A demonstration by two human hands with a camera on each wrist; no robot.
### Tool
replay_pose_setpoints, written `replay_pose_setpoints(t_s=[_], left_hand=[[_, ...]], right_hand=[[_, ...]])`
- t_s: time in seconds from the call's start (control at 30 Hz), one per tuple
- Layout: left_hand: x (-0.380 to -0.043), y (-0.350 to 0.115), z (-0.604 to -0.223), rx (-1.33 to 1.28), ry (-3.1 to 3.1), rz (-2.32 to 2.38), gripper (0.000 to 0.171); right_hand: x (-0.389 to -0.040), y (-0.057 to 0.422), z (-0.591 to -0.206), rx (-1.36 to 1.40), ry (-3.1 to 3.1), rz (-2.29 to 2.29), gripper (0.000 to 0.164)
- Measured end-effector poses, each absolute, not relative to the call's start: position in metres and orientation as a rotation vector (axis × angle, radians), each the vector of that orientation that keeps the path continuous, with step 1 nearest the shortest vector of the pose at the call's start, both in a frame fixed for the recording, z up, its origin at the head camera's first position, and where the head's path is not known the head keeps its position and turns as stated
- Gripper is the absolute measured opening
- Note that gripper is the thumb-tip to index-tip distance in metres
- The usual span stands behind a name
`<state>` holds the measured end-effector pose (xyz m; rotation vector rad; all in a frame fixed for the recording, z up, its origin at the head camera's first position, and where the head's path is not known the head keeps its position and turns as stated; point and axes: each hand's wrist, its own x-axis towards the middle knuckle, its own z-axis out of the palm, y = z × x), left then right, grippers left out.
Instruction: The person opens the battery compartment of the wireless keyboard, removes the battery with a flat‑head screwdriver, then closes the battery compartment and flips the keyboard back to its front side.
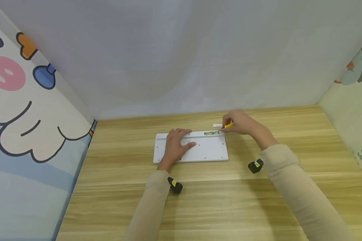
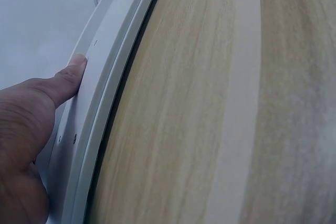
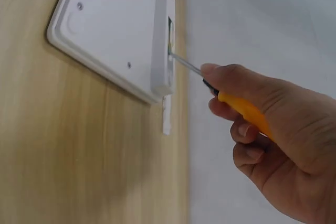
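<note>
A white keyboard (image 1: 196, 150) lies face down on the table, its screwed underside up. Green batteries (image 1: 209, 133) show in the uncovered slot along its raised far edge, at the right. My left hand (image 1: 175, 144) rests on the keyboard's left part, thumb spread across the underside, also visible in the left wrist view (image 2: 31, 124). With my right hand (image 1: 239, 123) I grip a screwdriver (image 3: 244, 111) by its yellow and black handle. Its metal tip reaches into the battery slot, beside the batteries' right end; whether it touches them is too small to tell.
A small white battery cover (image 1: 217, 125) lies just beyond the keyboard's far right corner. The wood-grain table (image 1: 205, 207) meets a pale grey curtain (image 1: 169, 67) at the back. Black wrist cameras hang below both wrists. Cartoon-printed panels stand at left and right.
</note>
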<state>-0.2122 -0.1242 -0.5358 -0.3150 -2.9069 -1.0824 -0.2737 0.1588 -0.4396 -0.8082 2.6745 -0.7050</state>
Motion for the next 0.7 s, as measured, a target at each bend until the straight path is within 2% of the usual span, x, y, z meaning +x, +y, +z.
replay_pose_setpoints(t_s=[0.33, 0.7], left_hand=[[-0.212, -0.124, -0.536, -0.303, -2.907, -1.096, 0.055], [-0.212, -0.124, -0.535, -0.303, -2.907, -1.098, 0.055]], right_hand=[[-0.271, 0.184, -0.472, -0.621, 2.637, -0.95, 0.01], [-0.265, 0.187, -0.485, -0.535, 2.636, -1.042, 0.009]])
